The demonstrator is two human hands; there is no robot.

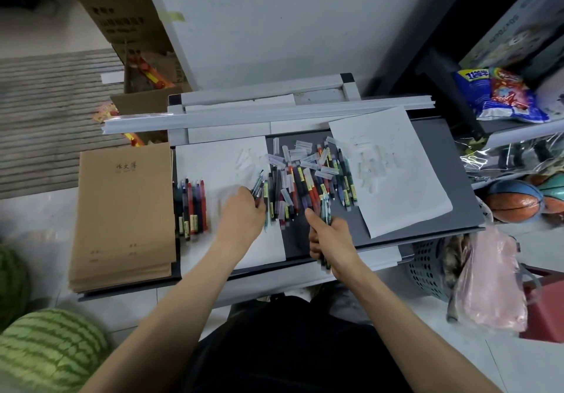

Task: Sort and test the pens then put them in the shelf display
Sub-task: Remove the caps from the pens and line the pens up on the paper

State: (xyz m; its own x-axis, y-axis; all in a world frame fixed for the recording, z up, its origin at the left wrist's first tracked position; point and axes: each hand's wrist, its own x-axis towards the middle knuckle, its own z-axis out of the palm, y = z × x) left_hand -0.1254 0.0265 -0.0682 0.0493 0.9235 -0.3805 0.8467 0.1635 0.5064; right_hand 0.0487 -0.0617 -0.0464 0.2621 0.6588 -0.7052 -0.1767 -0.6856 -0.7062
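Two bare hands gather pens at a mixed heap of slim plastic pens and clear caps [308,179] on a flat dark grey desk top [448,154].
Left of the heap, the left hand [244,214] pinches a small fan of pens [258,189] in its fingertips over a smooth white paper sheet [213,163]. Below the heap, the right hand [331,240] clenches a bundle of pens [325,208] that pokes out of both ends of the fist. Right of the heap stands a perforated grey plastic basket [425,267], contents unclear.

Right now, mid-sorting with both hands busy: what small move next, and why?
Probably carry the few pens in the left hand to the neat row of coloured pens beside the brown paper notebooks; the right hand grips a full bundle.
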